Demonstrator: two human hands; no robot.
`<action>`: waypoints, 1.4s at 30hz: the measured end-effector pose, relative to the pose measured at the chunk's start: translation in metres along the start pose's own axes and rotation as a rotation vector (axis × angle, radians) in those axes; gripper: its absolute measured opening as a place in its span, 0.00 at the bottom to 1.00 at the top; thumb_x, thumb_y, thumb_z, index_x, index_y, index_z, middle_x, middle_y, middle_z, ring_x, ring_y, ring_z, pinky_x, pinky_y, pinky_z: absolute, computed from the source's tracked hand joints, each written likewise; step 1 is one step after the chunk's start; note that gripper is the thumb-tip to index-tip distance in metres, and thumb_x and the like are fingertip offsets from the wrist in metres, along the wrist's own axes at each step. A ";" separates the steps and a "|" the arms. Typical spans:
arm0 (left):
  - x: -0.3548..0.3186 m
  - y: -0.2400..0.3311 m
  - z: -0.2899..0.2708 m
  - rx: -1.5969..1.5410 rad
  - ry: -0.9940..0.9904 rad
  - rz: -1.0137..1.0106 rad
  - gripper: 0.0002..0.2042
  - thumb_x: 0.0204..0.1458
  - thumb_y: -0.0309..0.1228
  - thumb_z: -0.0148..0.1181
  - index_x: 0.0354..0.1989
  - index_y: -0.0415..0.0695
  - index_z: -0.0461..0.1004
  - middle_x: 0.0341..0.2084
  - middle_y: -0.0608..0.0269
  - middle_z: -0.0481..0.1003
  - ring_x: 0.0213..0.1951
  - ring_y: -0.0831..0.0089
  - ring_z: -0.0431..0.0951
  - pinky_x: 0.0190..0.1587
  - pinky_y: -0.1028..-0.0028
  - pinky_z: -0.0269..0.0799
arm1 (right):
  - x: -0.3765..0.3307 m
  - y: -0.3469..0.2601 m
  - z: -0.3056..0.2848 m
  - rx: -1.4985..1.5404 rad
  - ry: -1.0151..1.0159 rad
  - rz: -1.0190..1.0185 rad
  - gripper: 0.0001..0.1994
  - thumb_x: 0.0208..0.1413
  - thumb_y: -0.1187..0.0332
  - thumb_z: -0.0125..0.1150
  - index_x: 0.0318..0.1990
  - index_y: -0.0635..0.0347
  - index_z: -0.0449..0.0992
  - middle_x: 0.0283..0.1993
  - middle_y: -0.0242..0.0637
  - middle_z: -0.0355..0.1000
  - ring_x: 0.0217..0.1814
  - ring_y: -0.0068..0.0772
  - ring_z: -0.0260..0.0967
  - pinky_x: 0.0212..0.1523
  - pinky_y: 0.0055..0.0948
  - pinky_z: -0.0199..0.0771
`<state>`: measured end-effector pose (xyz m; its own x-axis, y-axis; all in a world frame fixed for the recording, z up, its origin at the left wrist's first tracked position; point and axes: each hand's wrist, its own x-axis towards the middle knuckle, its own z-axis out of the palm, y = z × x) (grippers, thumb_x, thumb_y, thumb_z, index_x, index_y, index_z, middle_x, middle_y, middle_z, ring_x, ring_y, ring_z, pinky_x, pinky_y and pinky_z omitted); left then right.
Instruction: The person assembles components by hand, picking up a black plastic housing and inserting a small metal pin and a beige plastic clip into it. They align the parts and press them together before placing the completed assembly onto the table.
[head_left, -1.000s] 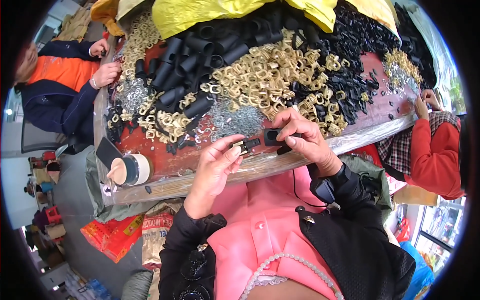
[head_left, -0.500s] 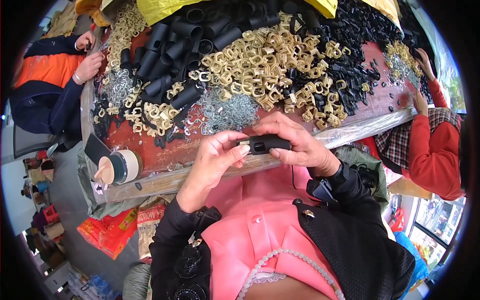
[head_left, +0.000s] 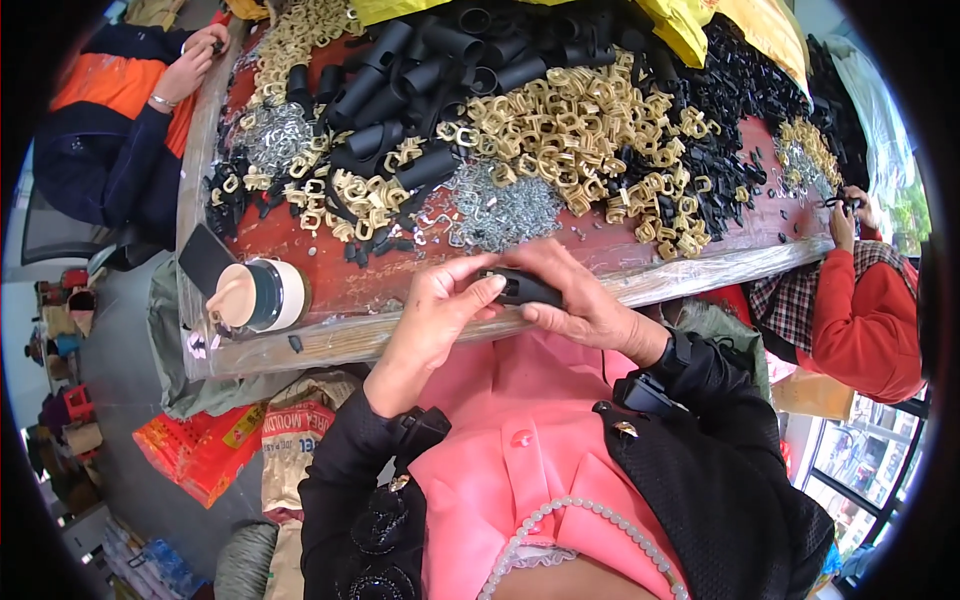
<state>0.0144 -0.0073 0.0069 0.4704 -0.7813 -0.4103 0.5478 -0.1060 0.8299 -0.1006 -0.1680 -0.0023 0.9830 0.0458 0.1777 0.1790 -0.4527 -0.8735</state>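
I'm watching the left hand (head_left: 440, 308) and right hand (head_left: 592, 308) holding one black plastic sleeve (head_left: 530, 289) at the table's front edge (head_left: 700, 277)
I'm counting one lidded jar (head_left: 277, 296), two co-workers (head_left: 868, 335), and tan rings (head_left: 570, 125) too many to count; the left thumb and forefinger are pinching the sleeve's left end, hiding its detail, while the right hand is curving around the other end, thumb below
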 end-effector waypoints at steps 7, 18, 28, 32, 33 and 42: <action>-0.003 0.004 0.015 -0.002 -0.074 -0.022 0.28 0.44 0.23 0.58 0.54 0.34 0.53 0.38 0.55 0.70 0.36 0.76 0.72 0.35 0.80 0.72 | 0.008 -0.008 -0.019 0.172 -0.184 -0.144 0.37 0.42 0.48 0.55 0.56 0.65 0.55 0.55 0.49 0.55 0.57 0.44 0.52 0.56 0.36 0.50; 0.023 -0.016 0.066 -0.038 -0.250 -0.020 0.33 0.39 0.16 0.59 0.56 0.38 0.50 0.47 0.56 0.64 0.46 0.72 0.68 0.47 0.73 0.68 | -0.034 0.014 -0.036 0.533 0.111 -0.058 0.40 0.39 0.39 0.50 0.52 0.66 0.62 0.46 0.44 0.64 0.49 0.39 0.61 0.53 0.33 0.54; 0.035 -0.029 0.092 -0.184 -0.246 -0.124 0.30 0.43 0.18 0.56 0.55 0.37 0.51 0.42 0.58 0.68 0.42 0.73 0.71 0.43 0.75 0.69 | -0.057 0.023 -0.039 0.655 0.385 -0.022 0.24 0.48 0.53 0.51 0.44 0.66 0.67 0.38 0.38 0.67 0.40 0.29 0.64 0.43 0.26 0.62; 0.032 -0.041 0.091 -0.174 -0.259 -0.140 0.30 0.44 0.20 0.57 0.56 0.36 0.49 0.38 0.57 0.70 0.39 0.74 0.72 0.40 0.76 0.69 | -0.065 0.009 -0.043 0.539 0.367 0.116 0.28 0.45 0.46 0.49 0.39 0.67 0.68 0.37 0.38 0.66 0.39 0.28 0.64 0.40 0.25 0.63; 0.029 -0.042 0.087 -0.165 -0.256 -0.141 0.31 0.44 0.21 0.57 0.56 0.35 0.49 0.37 0.57 0.70 0.38 0.74 0.72 0.39 0.76 0.69 | -0.067 0.005 -0.044 0.501 0.343 0.179 0.31 0.44 0.42 0.48 0.38 0.68 0.68 0.36 0.39 0.65 0.39 0.28 0.64 0.39 0.25 0.63; 0.008 0.007 -0.001 0.824 0.144 0.394 0.24 0.41 0.27 0.60 0.49 0.39 0.63 0.32 0.57 0.72 0.30 0.73 0.74 0.33 0.77 0.70 | -0.220 -0.005 -0.109 -0.887 0.018 0.831 0.19 0.42 0.59 0.58 0.37 0.66 0.71 0.36 0.45 0.69 0.37 0.38 0.68 0.37 0.30 0.66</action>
<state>0.0229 -0.0140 0.0090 0.6302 -0.7755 -0.0388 -0.3090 -0.2963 0.9037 -0.3223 -0.2729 0.0122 0.7831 -0.5570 -0.2766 -0.6019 -0.7906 -0.1121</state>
